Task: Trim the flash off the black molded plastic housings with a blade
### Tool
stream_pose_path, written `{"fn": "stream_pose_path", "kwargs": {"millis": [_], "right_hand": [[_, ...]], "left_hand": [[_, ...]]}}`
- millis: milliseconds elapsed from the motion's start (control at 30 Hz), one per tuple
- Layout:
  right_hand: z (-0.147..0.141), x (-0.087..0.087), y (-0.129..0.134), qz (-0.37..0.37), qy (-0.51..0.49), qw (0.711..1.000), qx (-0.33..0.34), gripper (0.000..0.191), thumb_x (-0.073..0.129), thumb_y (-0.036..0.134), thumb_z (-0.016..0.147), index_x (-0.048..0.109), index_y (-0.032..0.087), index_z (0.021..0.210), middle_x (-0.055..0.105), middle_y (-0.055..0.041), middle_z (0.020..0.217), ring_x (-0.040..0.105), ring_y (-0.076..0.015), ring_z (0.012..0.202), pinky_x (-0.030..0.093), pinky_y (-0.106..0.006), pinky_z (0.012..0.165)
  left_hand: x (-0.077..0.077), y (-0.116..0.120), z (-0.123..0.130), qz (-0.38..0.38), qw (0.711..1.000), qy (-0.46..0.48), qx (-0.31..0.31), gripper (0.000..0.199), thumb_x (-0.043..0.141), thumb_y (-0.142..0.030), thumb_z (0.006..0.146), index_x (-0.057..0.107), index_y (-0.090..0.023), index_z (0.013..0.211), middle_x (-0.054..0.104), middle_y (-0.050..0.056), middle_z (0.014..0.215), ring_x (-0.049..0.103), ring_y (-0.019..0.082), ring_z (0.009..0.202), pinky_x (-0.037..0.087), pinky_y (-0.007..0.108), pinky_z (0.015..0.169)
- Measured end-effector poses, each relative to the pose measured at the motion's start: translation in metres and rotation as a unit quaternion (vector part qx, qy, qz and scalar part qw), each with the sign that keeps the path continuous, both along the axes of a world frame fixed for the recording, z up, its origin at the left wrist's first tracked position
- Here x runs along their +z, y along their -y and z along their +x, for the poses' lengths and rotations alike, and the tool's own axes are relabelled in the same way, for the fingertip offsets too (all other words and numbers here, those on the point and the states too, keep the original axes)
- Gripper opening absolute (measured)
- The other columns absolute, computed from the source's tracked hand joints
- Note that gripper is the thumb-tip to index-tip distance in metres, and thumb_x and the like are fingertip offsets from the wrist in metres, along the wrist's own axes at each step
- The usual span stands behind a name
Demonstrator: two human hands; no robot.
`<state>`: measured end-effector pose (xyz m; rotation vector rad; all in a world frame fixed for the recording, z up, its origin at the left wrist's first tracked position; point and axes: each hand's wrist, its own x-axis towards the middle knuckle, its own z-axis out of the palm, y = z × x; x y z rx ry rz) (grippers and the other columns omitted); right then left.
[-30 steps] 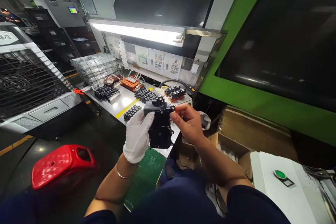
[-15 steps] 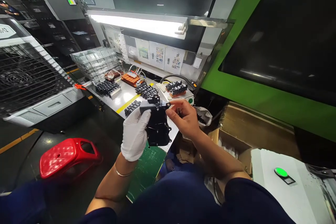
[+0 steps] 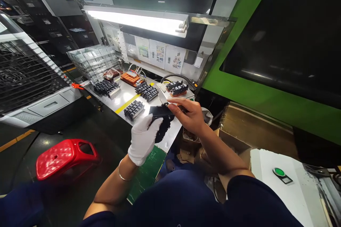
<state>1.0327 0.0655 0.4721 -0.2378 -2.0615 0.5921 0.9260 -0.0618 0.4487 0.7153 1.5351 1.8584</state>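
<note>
My left hand, in a white glove, is closed around a black moulded plastic part above the table's front edge. The part is tilted, and its lower side is dark and partly behind the glove. My bare right hand has thumb and forefinger closed at the part's upper right corner; the exact contact is hard to see. Just beyond the glove, a block of black parts lies on the metal table. Further back are a second block of black parts and a third block at the left.
An orange fixture with cables sits at the table's back. Black parts rest on a box to the right. Clear plastic trays stand at the left, under a lit lamp. A red stool and cardboard box flank me.
The black part has been tipped from showing its broad face to a flatter angle. My left hand has moved slightly right and turned; my right fingers stay near the part's corner.
</note>
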Motion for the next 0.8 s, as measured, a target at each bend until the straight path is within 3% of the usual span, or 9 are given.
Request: {"fn": "stream_pose_path", "kwargs": {"millis": [133,267,367,433,500,533,600,700,800], "right_hand": [[0.007,0.008,-0.012,0.101,0.157,0.98,0.061,0.016,0.059,0.027,0.091,0.071,0.017,0.097,0.075,-0.004,0.085,0.065,-0.0104,0.073,0.046,-0.021,0.066],[0.011,0.013,-0.02,0.09,0.221,0.964,0.113,0.027,0.059,0.037,0.092,0.067,0.015,0.08,0.063,0.0004,0.066,0.05,-0.0068,0.057,0.037,-0.021,0.058],[0.01,0.006,-0.025,0.0,0.2,0.955,0.219,0.031,0.063,0.038,0.089,0.061,0.015,0.069,0.054,0.0028,0.061,0.043,-0.0058,0.055,0.035,-0.021,0.056],[0.008,-0.004,-0.029,-0.098,0.178,0.927,0.314,0.037,0.065,0.041,0.087,0.055,0.016,0.061,0.049,0.0038,0.056,0.041,-0.0056,0.052,0.035,-0.021,0.053],[0.004,-0.013,-0.032,-0.205,0.13,0.902,0.357,0.046,0.065,0.049,0.085,0.048,0.017,0.055,0.043,0.0053,0.05,0.038,-0.0054,0.047,0.032,-0.022,0.048],[0.003,-0.016,-0.033,-0.249,0.105,0.901,0.339,0.049,0.064,0.052,0.083,0.046,0.018,0.053,0.041,0.0059,0.049,0.036,-0.0053,0.045,0.03,-0.022,0.046],[-0.001,-0.021,-0.033,-0.297,0.081,0.921,0.237,0.049,0.067,0.054,0.08,0.048,0.018,0.054,0.04,0.0061,0.05,0.034,-0.0054,0.046,0.027,-0.022,0.046],[-0.01,-0.023,-0.028,-0.301,0.116,0.94,0.107,0.042,0.069,0.055,0.077,0.059,0.016,0.065,0.046,0.0038,0.057,0.038,-0.0066,0.053,0.028,-0.022,0.049],[-0.022,-0.037,-0.018,-0.358,0.159,0.913,0.118,0.049,0.063,0.063,0.078,0.067,0.015,0.086,0.054,0.0009,0.069,0.038,-0.0066,0.056,0.028,-0.022,0.049]], "left_hand": [[-0.003,0.0,-0.002,-0.021,0.997,0.001,-0.071,0.021,0.073,-0.035,0.07,0.073,-0.017,0.081,0.067,-0.001,0.064,0.059,0.013,0.054,0.052,0.025,0.052],[-0.007,0.005,-0.009,-0.047,0.988,0.009,-0.146,0.016,0.069,-0.032,0.075,0.072,-0.017,0.078,0.063,-0.002,0.058,0.056,0.011,0.05,0.047,0.023,0.049],[-0.009,0.009,-0.015,-0.021,0.98,0.005,-0.198,0.013,0.071,-0.029,0.075,0.073,-0.016,0.075,0.067,-0.002,0.065,0.058,0.011,0.06,0.048,0.022,0.058],[-0.011,0.012,-0.018,-0.01,0.969,0.022,-0.245,0.015,0.071,-0.031,0.077,0.075,-0.016,0.08,0.07,-0.001,0.071,0.059,0.012,0.065,0.049,0.022,0.061],[-0.013,0.015,-0.023,-0.002,0.963,0.044,-0.267,0.02,0.072,-0.035,0.078,0.076,-0.016,0.084,0.072,0.001,0.075,0.06,0.013,0.067,0.049,0.023,0.063],[-0.014,0.016,-0.025,0.001,0.963,0.055,-0.265,0.023,0.073,-0.037,0.077,0.076,-0.015,0.085,0.072,0.001,0.075,0.061,0.013,0.067,0.05,0.023,0.064],[-0.016,0.019,-0.029,-0.001,0.966,0.074,-0.247,0.026,0.076,-0.04,0.075,0.076,-0.015,0.082,0.071,0.001,0.074,0.06,0.013,0.066,0.049,0.023,0.063],[-0.019,0.022,-0.035,0.003,0.969,0.096,-0.23,0.029,0.078,-0.042,0.074,0.075,-0.014,0.081,0.071,0.001,0.074,0.06,0.012,0.066,0.049,0.022,0.063],[-0.032,0.014,-0.04,0.018,0.975,0.137,-0.172,0.034,0.078,-0.047,0.072,0.073,-0.015,0.08,0.07,0.001,0.074,0.06,0.012,0.067,0.05,0.022,0.064]]}}
